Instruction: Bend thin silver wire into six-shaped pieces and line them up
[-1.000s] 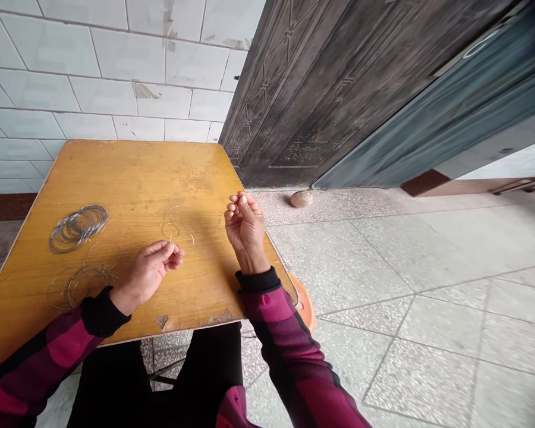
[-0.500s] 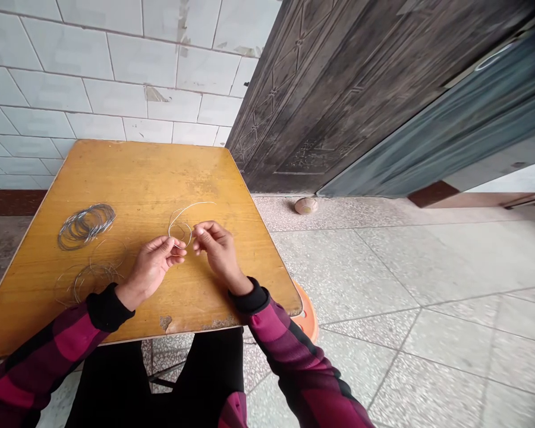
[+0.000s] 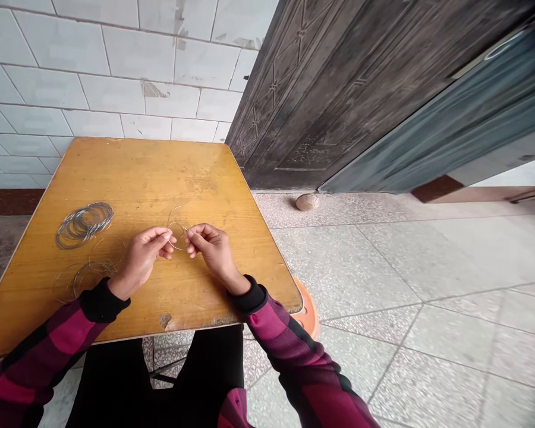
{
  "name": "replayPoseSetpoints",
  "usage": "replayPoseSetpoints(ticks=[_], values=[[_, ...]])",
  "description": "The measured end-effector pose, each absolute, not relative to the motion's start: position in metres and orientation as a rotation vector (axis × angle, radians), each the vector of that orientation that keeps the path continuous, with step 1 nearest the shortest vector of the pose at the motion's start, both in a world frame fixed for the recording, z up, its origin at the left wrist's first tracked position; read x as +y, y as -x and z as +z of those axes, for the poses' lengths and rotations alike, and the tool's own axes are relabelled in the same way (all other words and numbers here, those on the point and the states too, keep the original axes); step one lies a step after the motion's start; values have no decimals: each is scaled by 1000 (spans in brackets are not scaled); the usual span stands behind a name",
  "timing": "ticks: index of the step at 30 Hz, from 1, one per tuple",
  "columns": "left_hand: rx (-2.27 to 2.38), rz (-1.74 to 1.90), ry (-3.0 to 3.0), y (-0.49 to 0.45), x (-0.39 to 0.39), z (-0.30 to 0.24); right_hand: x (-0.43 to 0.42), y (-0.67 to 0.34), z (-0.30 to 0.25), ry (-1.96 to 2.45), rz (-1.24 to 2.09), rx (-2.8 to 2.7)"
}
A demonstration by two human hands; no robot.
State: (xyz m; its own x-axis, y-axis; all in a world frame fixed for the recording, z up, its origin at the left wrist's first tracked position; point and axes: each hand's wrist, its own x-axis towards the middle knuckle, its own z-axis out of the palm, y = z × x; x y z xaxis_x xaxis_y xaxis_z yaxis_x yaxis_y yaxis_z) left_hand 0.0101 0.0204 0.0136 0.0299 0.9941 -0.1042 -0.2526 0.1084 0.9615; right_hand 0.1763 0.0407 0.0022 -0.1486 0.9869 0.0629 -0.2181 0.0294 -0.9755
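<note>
Head view | left hand (image 3: 141,257) and right hand (image 3: 211,248) pinch thin wire loop (image 3: 179,249) | grey coil (image 3: 84,226) lies on table (image 3: 134,172)

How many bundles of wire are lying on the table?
2: a dense grey bundle toward the left edge of the table, and a looser bundle below it in view, by the left cuff. The left sleeve could hide more.

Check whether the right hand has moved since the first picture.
Yes: against the table, the right hand has moved left, away from the right edge and toward the left hand.
</note>
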Motion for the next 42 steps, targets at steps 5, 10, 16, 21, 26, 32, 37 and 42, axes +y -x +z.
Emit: replayPoseSetpoints(ticks=[5,10,16,21,26,32,37,42], values=[[1116,1224,-1037,-8,24,14,42,-175,2,960,1383,-1215],[1124,1216,-1058,-7,24,12,44,-174,0,943,1383,-1263],[1121,1220,-1111,-6,25,9,47,-171,-2,946,1362,-1317],[1127,1210,-1145,-5,25,5,48,-169,-1,953,1347,-1340],[1131,1207,-1173,-5,24,4,49,-168,-1,970,1319,-1374],[1153,1203,-1190,-7,24,6,49,-168,-2,1003,1295,-1416],[1159,1197,-1203,-8,23,9,49,-168,-1,1010,1286,-1439],[1152,1164,-1133,-6,22,15,48,-169,0,1008,1279,-1448]])
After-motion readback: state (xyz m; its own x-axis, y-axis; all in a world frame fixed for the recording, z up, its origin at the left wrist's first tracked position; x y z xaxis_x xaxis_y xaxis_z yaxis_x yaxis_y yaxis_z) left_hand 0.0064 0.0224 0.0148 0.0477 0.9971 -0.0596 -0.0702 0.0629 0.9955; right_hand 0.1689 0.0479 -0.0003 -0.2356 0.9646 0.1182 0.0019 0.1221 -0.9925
